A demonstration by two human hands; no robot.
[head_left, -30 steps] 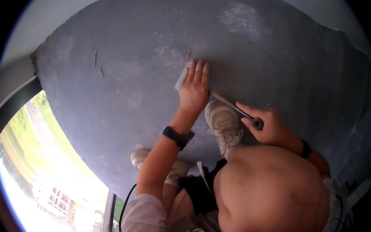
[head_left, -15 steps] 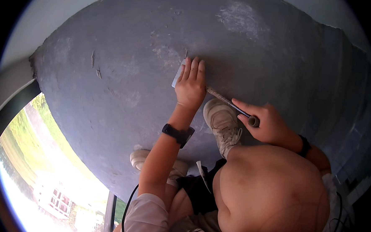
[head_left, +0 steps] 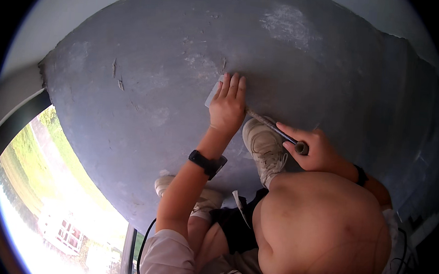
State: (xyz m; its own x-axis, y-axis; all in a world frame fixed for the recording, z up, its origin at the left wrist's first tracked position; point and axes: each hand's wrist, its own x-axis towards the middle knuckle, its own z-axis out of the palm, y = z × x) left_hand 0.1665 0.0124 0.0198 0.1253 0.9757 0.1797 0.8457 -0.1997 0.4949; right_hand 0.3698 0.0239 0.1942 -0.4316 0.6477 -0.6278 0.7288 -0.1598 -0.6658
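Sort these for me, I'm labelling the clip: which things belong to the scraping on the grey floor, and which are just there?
In use:
left hand pressing the pale blade
right hand on the tool handle
grey floor

Just there:
black wristwatch
white shoe
window frame

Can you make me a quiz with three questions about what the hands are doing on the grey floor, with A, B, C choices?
1. Where is the left hand?
A. flat on a pale blade
B. on the knee
C. in the air

2. What colour is the wristband on the left arm?
A. red
B. black
C. yellow

3. How is the right hand?
A. open
B. pointing
C. closed round a tool handle

Answers: 1 A, its fingers press the blade onto the grey floor. 2 B, the band looks black. 3 C, fingers wrap the handle.
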